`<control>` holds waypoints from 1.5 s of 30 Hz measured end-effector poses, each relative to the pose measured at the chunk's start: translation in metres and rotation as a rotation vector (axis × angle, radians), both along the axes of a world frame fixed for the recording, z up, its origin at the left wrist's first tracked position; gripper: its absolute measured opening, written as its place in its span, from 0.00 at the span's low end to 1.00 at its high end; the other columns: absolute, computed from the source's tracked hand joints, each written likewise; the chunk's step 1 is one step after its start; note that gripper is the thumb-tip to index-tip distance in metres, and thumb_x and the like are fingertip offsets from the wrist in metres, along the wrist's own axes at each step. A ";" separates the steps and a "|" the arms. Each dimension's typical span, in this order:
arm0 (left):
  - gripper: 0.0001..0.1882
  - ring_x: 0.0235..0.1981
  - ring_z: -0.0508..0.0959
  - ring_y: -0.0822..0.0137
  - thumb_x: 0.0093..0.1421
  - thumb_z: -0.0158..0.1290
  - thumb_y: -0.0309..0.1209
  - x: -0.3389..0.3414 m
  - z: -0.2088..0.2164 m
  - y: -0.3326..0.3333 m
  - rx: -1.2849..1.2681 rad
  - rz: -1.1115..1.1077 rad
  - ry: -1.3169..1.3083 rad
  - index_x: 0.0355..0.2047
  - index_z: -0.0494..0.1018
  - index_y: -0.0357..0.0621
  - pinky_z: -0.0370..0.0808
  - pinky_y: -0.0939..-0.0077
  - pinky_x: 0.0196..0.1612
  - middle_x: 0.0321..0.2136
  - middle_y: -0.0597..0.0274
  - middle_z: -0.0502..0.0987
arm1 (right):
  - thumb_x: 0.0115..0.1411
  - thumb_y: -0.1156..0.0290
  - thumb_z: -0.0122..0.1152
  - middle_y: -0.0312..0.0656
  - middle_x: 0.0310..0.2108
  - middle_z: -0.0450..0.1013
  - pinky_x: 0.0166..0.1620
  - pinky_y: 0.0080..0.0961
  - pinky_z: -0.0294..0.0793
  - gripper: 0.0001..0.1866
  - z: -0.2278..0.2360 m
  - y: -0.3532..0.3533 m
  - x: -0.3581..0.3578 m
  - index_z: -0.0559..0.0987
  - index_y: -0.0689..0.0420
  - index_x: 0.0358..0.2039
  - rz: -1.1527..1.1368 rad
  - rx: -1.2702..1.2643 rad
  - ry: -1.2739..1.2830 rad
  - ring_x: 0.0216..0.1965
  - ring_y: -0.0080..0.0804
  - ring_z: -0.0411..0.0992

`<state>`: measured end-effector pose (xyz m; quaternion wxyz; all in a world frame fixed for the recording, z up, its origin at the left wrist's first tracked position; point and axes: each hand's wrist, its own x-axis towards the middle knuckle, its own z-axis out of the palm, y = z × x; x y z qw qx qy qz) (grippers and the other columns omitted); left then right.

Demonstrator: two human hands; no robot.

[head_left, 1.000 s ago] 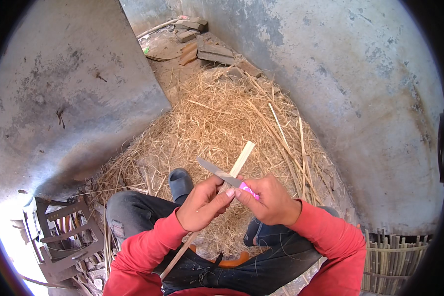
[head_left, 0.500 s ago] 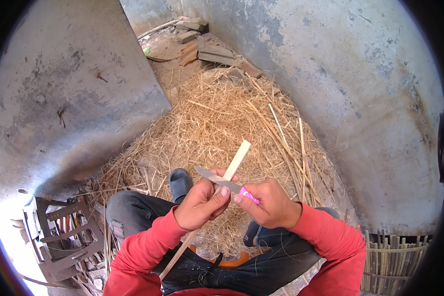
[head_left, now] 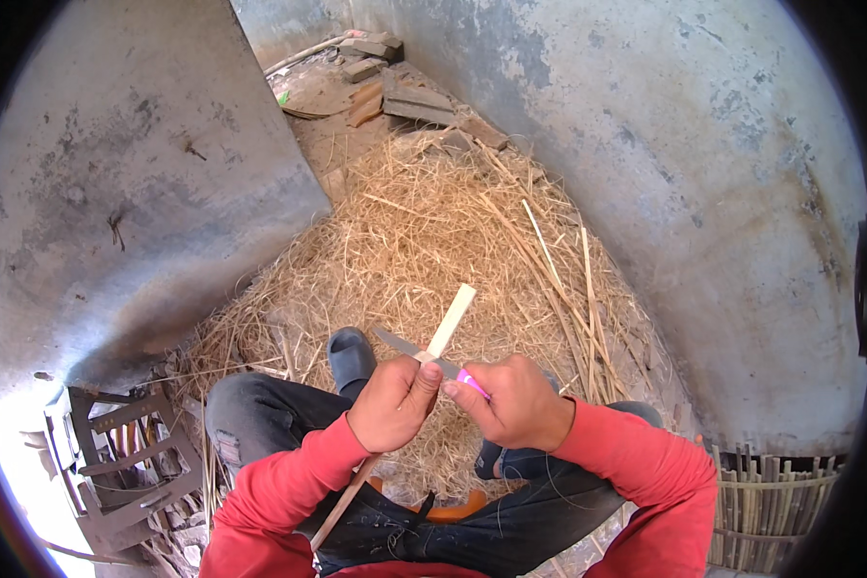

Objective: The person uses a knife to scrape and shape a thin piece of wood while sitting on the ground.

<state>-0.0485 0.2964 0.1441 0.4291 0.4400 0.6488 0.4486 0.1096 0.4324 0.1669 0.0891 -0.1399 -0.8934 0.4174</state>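
Between 2 walls (head_left: pixel 703 212), shavings (head_left: pixel 414 231) litter the floor (head_left: pixel 316 143), bricks (head_left: pixel 419 101) at its far edge. Left hand (head_left: pixel 387 407) clenches a stick (head_left: pixel 451 320); right hand (head_left: pixel 522 403), a knife (head_left: pixel 452 370).

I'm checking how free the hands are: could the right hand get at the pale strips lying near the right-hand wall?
Probably not right now: the right hand is closed around the pink knife handle, and the pale strips lie farther out, though nothing appears to block the way.

The knife (head_left: pixel 451 369) lies across the strip (head_left: pixel 450 323); shavings (head_left: pixel 405 241) spread beyond between left wall (head_left: pixel 135 193) and right wall (head_left: pixel 684 193), bricks (head_left: pixel 419 103) at their far end, frame (head_left: pixel 125 459) near left.
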 end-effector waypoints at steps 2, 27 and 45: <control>0.35 0.17 0.71 0.61 0.75 0.38 0.53 -0.001 0.001 -0.002 -0.002 0.005 -0.014 0.20 0.70 0.36 0.69 0.65 0.25 0.13 0.58 0.69 | 0.67 0.55 0.58 0.51 0.13 0.71 0.21 0.45 0.69 0.21 0.002 -0.002 -0.002 0.78 0.56 0.22 -0.020 0.040 -0.024 0.15 0.54 0.72; 0.22 0.16 0.65 0.79 0.77 0.36 0.46 0.010 0.006 -0.005 0.033 0.140 -0.524 0.53 0.67 0.41 0.60 0.82 0.18 0.22 0.69 0.67 | 0.63 0.57 0.62 0.49 0.15 0.71 0.20 0.41 0.70 0.19 -0.005 0.002 -0.007 0.77 0.57 0.21 -0.015 0.219 0.057 0.15 0.50 0.72; 0.32 0.15 0.64 0.74 0.76 0.38 0.50 -0.002 -0.011 -0.006 -0.169 0.049 0.053 0.20 0.70 0.40 0.64 0.72 0.21 0.13 0.68 0.67 | 0.63 0.52 0.61 0.46 0.14 0.72 0.16 0.39 0.70 0.22 -0.019 0.010 -0.006 0.73 0.56 0.20 -0.008 0.586 0.066 0.14 0.44 0.74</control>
